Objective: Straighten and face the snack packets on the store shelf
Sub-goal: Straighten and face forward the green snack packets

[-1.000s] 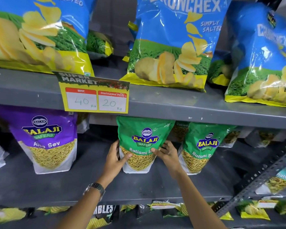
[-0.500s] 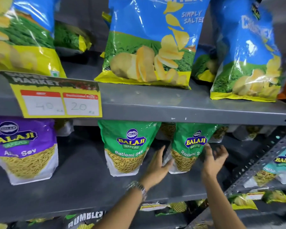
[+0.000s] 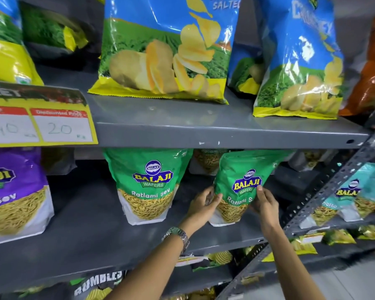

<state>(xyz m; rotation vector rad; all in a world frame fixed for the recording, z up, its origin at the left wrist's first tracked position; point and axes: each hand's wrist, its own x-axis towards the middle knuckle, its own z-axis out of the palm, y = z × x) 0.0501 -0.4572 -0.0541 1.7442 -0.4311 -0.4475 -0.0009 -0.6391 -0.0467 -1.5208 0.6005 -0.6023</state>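
Two green Balaji Ratlami Sev packets stand on the grey middle shelf point(image 3: 95, 241). The left green packet point(image 3: 146, 187) stands upright and faces front with nothing touching it. The right green packet point(image 3: 240, 185) is tilted a little and turned slightly to the left. My left hand point(image 3: 204, 204) grips its lower left edge. My right hand point(image 3: 265, 207) grips its lower right side, thumb on the front. More sev packets stand behind them, mostly hidden.
A purple Balaji sev packet point(image 3: 13, 191) stands at the left of the shelf. Large blue chip bags point(image 3: 167, 46) sit on the shelf above, with a yellow price tag point(image 3: 39, 124) on its edge. A slotted steel upright point(image 3: 325, 204) runs diagonally at right, teal packets point(image 3: 353, 195) beyond it.
Both hands moved from the left green packet to the right one and closed on its sides. The view shifted right and closer.
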